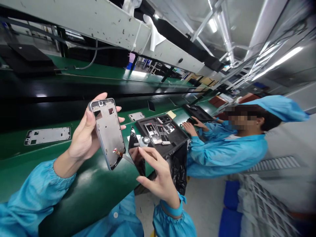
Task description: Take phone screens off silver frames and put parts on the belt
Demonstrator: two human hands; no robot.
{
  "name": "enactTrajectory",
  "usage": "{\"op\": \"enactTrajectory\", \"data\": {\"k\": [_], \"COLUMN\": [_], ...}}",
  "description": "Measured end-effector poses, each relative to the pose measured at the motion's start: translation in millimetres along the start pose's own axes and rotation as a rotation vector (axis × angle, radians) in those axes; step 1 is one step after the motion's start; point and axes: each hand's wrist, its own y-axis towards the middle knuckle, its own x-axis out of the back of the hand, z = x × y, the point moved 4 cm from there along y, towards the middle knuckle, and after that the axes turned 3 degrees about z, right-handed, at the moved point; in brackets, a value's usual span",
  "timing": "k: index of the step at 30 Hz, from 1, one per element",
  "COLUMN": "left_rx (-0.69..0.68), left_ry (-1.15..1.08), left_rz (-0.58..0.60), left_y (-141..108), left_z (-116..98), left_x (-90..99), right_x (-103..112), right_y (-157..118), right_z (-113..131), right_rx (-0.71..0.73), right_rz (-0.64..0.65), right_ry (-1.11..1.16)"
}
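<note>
My left hand (pixel 85 131) is closed around a grey phone frame (pixel 110 131), held upright and tilted, its bare metal inner side facing me. To its right, a glossy black phone screen (pixel 136 154) hangs at a steep angle above the bench. A thin flex cable (pixel 118 153) at the frame's lower end runs toward the screen. My right hand (pixel 158 172) grips the screen by its right side, index fingertip against the glossy face and thumb by the lower edge; its other fingers are partly hidden.
Another phone frame (pixel 48 135) lies on the green bench (pixel 93 181) at left, and a further one (pixel 136 116) lies beyond my hands. A black tray (pixel 177 141) holds several phone parts beside a round metal-topped container (pixel 145 141). A co-worker in blue (pixel 222 151) works at right.
</note>
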Motion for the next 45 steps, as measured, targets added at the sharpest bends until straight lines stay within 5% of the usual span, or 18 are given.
{"op": "enactTrajectory", "data": {"k": [8, 16, 26, 35, 41, 45], "left_rx": [0.021, 0.02, -0.041, -0.012, 0.179, 0.272], "left_ry": [0.132, 0.331, 0.518, 0.432, 0.245, 0.203], "left_rz": [0.045, 0.164, 0.127, 0.055, -0.107, -0.021], "left_y": [-6, -1, 3, 2, 5, 5], "left_z": [-10, -5, 0, 3, 30, 42], "left_x": [-7.0, -2.9, -6.5, 4.4, 1.7, -0.1], "right_x": [-10, -49, -72, -77, -93, -71], "right_y": [9, 16, 25, 44, 44, 50], "right_z": [4, -4, -15, -16, -24, -30], "right_rx": [-0.064, -0.174, -0.239, -0.133, -0.132, -0.233], "right_rz": [0.042, -0.18, -0.214, -0.261, -0.201, -0.448], "right_ry": [0.093, 0.489, 0.627, 0.447, 0.24, 0.445]}}
